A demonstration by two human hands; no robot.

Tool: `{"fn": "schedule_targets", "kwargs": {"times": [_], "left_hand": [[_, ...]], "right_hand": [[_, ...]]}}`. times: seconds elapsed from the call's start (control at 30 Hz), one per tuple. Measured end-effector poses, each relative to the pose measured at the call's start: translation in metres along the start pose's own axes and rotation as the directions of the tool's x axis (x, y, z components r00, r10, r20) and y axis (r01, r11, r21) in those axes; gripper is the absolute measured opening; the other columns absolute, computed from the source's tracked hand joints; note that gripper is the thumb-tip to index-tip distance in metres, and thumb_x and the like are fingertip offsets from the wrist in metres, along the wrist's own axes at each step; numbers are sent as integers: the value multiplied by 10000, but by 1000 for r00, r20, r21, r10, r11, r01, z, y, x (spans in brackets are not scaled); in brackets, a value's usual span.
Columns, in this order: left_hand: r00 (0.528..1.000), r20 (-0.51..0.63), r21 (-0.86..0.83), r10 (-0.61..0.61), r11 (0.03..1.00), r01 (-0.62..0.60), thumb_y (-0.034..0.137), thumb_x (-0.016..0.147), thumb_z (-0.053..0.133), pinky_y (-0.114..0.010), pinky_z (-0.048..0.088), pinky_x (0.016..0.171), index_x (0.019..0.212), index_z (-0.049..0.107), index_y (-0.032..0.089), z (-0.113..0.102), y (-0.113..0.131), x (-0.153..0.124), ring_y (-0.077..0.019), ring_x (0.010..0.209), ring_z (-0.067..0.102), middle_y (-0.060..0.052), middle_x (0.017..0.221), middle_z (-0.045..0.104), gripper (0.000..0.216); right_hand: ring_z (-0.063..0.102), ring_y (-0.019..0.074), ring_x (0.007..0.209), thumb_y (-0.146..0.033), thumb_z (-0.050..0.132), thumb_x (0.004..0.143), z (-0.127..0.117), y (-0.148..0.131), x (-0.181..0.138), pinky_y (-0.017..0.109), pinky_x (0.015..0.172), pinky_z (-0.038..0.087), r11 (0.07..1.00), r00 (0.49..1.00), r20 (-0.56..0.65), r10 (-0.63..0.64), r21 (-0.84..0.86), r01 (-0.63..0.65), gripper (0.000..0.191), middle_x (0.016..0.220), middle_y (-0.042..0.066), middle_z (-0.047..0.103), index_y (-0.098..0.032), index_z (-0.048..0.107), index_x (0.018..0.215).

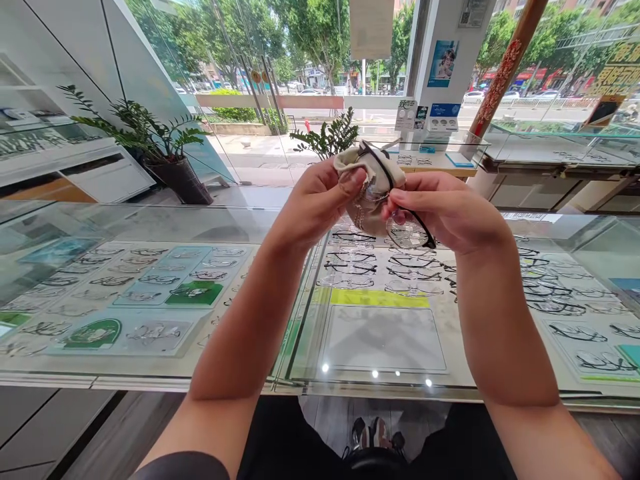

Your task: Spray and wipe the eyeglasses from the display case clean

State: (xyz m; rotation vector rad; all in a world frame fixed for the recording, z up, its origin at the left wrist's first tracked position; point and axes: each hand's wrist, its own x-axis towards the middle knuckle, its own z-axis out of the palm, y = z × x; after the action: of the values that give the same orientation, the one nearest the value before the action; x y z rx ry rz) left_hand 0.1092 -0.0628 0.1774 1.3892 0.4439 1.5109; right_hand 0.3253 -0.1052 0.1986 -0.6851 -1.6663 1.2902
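Up in front of me, above the glass counter, I hold a pair of dark-framed eyeglasses (409, 229) between both hands. My left hand (325, 200) is closed on a cream cloth (350, 160), which is bunched around part of the glasses; the lens under it is partly covered. With thumb and fingers pinched, my right hand (440, 203) grips the frame near its middle. One clear lens hangs below the right fingers, and a dark temple arm crosses over the cloth.
Below lies a glass display counter (385, 337) with rows of eyeglasses (353, 267) inside. Potted plants (175, 167) stand by the window. A second glass case (555, 143) is at the back right, beside a slanted wooden post (505, 73).
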Motion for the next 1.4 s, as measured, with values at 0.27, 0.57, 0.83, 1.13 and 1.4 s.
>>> {"fn": "schedule_targets", "kwargs": {"times": [0.27, 0.57, 0.83, 1.13, 1.4], "left_hand": [[996, -39, -21, 76, 997, -77, 403, 838, 918, -273, 535, 604, 938, 720, 190, 34, -13, -12, -159, 730, 704, -18, 830, 661, 307], [996, 82, -49, -47, 998, 51, 328, 847, 908, -310, 576, 658, 953, 734, 179, 15, 4, -7, -229, 875, 752, -36, 840, 658, 252], [985, 22, 5, 170, 985, -170, 527, 893, 844, -252, 521, 578, 949, 740, 217, 32, -11, -12, -128, 692, 667, -6, 811, 679, 332], [978, 199, 99, 67, 991, -88, 607, 829, 872, -320, 615, 697, 958, 782, 223, 12, 6, -6, -206, 847, 748, -35, 862, 738, 415], [987, 54, 25, 149, 988, -150, 507, 855, 882, -273, 543, 607, 975, 750, 211, 33, -5, -16, -155, 727, 704, -27, 847, 714, 345]], "right_hand": [[662, 195, 837, -510, 854, 857, 9, 1, 1, 365, 770, 581, 998, 999, 4, -36, -51, 36, 292, 814, 23, 717, -227, 788, 835], [638, 180, 808, -387, 828, 895, 3, -4, -5, 357, 759, 559, 999, 999, -3, -44, -31, 44, 181, 857, 28, 722, -219, 796, 836], [631, 185, 845, -410, 826, 887, 14, 0, -1, 342, 790, 535, 999, 996, 80, -50, 5, 50, 197, 867, 34, 734, -220, 798, 840], [631, 176, 819, -355, 811, 904, 9, -2, -5, 341, 796, 526, 996, 997, 50, -56, 68, 53, 177, 872, 44, 731, -185, 784, 868], [638, 173, 829, -377, 814, 903, 15, -1, -3, 330, 820, 530, 994, 992, 98, -79, 83, 71, 200, 861, 38, 727, -185, 791, 852]]}}
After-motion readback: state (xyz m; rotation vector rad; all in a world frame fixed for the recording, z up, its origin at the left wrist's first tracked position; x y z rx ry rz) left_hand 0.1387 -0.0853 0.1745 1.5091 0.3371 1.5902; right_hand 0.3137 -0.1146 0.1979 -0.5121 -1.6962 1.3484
